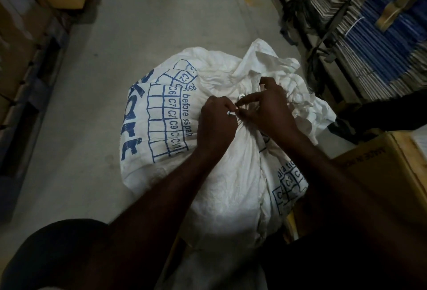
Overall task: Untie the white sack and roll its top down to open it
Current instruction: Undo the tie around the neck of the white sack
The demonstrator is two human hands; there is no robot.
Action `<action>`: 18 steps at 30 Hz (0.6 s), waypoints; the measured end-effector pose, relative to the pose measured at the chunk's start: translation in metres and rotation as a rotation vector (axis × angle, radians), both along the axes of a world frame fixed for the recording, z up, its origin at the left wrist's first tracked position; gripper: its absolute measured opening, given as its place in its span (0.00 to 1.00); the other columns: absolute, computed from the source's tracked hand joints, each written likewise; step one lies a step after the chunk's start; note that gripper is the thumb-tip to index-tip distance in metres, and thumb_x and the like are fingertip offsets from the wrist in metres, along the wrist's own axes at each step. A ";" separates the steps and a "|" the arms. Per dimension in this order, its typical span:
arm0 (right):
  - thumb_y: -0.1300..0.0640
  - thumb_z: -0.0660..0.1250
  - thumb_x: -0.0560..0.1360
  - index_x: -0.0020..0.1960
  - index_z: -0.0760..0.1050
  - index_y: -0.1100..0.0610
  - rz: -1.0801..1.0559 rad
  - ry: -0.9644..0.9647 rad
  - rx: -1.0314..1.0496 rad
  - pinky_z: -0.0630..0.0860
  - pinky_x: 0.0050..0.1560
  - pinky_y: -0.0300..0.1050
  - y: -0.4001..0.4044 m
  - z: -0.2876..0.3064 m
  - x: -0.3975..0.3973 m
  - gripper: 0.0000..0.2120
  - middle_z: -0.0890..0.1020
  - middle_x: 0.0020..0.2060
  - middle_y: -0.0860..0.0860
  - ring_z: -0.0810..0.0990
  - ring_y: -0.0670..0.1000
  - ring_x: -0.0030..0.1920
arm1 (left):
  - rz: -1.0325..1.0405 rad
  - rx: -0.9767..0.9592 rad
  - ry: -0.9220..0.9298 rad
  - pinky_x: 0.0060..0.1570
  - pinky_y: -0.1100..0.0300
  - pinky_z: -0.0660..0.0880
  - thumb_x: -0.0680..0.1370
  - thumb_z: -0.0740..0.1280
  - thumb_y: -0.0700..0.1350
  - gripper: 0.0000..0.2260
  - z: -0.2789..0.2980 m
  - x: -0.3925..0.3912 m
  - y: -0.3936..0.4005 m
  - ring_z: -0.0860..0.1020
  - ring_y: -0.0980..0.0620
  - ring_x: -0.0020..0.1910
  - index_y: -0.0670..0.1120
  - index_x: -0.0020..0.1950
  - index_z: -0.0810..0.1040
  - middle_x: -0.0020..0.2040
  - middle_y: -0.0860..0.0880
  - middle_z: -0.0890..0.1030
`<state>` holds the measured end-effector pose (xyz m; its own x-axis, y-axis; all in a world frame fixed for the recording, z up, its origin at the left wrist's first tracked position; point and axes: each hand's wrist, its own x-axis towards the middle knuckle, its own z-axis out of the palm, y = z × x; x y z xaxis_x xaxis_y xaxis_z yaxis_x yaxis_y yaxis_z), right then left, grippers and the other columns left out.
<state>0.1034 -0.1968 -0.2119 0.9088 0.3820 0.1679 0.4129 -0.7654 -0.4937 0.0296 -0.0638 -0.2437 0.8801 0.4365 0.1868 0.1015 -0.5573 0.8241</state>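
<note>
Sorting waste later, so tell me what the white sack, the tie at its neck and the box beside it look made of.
white sack: likely woven plastic, matte; stiff crinkly folds, blue print. Weave too fine to confirm.

tie: too small to tell; a thin strip at the gathered neck, pinched by the left hand, with the right hand touching it.

box: corrugated cardboard by its look, plain brown, dull, printed lettering.

Both hands, left [216, 118] and right [270, 109], pinch the tie [233, 112] at the white sack's [221, 174] neck.
</note>
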 end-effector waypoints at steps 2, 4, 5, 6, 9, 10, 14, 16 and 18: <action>0.45 0.81 0.68 0.51 0.88 0.42 -0.015 -0.029 -0.064 0.66 0.74 0.59 0.005 -0.004 0.000 0.11 0.71 0.73 0.57 0.70 0.60 0.72 | 0.018 -0.004 -0.003 0.51 0.46 0.78 0.70 0.71 0.32 0.10 -0.001 0.002 0.002 0.81 0.46 0.46 0.45 0.46 0.83 0.44 0.47 0.83; 0.44 0.80 0.67 0.49 0.88 0.42 -0.018 -0.044 -0.086 0.66 0.73 0.60 0.009 -0.008 0.001 0.11 0.73 0.72 0.56 0.71 0.60 0.71 | 0.023 -0.007 0.002 0.48 0.47 0.79 0.71 0.70 0.33 0.09 0.000 0.002 0.003 0.82 0.46 0.44 0.44 0.46 0.82 0.41 0.48 0.84; 0.45 0.81 0.67 0.48 0.88 0.42 -0.023 -0.037 -0.066 0.66 0.72 0.59 0.010 -0.008 0.002 0.11 0.73 0.70 0.56 0.72 0.60 0.70 | 0.025 -0.010 0.003 0.47 0.47 0.79 0.72 0.70 0.33 0.08 0.000 0.002 0.004 0.83 0.46 0.43 0.45 0.46 0.81 0.40 0.49 0.84; 0.45 0.82 0.66 0.46 0.88 0.43 -0.031 -0.024 -0.029 0.67 0.71 0.58 0.010 -0.007 0.002 0.10 0.73 0.68 0.56 0.72 0.60 0.69 | 0.023 -0.015 -0.002 0.46 0.48 0.79 0.72 0.70 0.33 0.08 0.000 0.001 0.004 0.83 0.46 0.42 0.45 0.46 0.80 0.40 0.49 0.84; 0.48 0.83 0.66 0.45 0.88 0.44 -0.066 0.047 0.064 0.66 0.71 0.51 0.005 -0.002 0.005 0.09 0.72 0.68 0.55 0.70 0.57 0.69 | -0.001 -0.039 -0.050 0.46 0.49 0.80 0.74 0.68 0.34 0.07 -0.001 0.003 0.006 0.83 0.50 0.41 0.46 0.44 0.81 0.40 0.51 0.85; 0.48 0.83 0.66 0.46 0.88 0.46 -0.080 0.078 0.091 0.67 0.71 0.49 0.002 0.000 0.006 0.09 0.71 0.69 0.54 0.69 0.56 0.71 | -0.016 -0.043 -0.066 0.47 0.50 0.80 0.74 0.67 0.35 0.07 -0.002 0.004 0.007 0.84 0.51 0.42 0.46 0.44 0.83 0.40 0.51 0.85; 0.49 0.83 0.68 0.47 0.88 0.46 -0.089 0.223 0.255 0.71 0.67 0.44 -0.014 0.004 0.010 0.09 0.69 0.66 0.49 0.70 0.48 0.70 | -0.117 -0.012 -0.037 0.53 0.50 0.80 0.78 0.70 0.43 0.09 -0.001 0.012 0.006 0.84 0.45 0.47 0.47 0.56 0.87 0.47 0.45 0.85; 0.51 0.83 0.69 0.46 0.87 0.46 -0.080 0.264 0.304 0.73 0.66 0.42 -0.020 0.004 0.011 0.08 0.69 0.63 0.47 0.71 0.46 0.67 | -0.184 0.011 -0.003 0.57 0.52 0.79 0.78 0.75 0.44 0.15 -0.002 0.017 0.006 0.83 0.43 0.51 0.49 0.65 0.86 0.50 0.41 0.83; 0.53 0.83 0.69 0.46 0.87 0.48 -0.083 0.285 0.354 0.75 0.64 0.40 -0.023 0.002 0.011 0.08 0.69 0.60 0.47 0.72 0.45 0.64 | -0.239 0.041 0.030 0.59 0.53 0.77 0.78 0.76 0.43 0.17 -0.001 0.021 0.006 0.81 0.41 0.56 0.48 0.67 0.85 0.53 0.39 0.83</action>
<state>0.1149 -0.2196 -0.2095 0.9626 0.2705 0.0136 0.1672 -0.5538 -0.8157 0.0507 -0.0581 -0.2450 0.9627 0.2083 0.1725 -0.0130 -0.6014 0.7989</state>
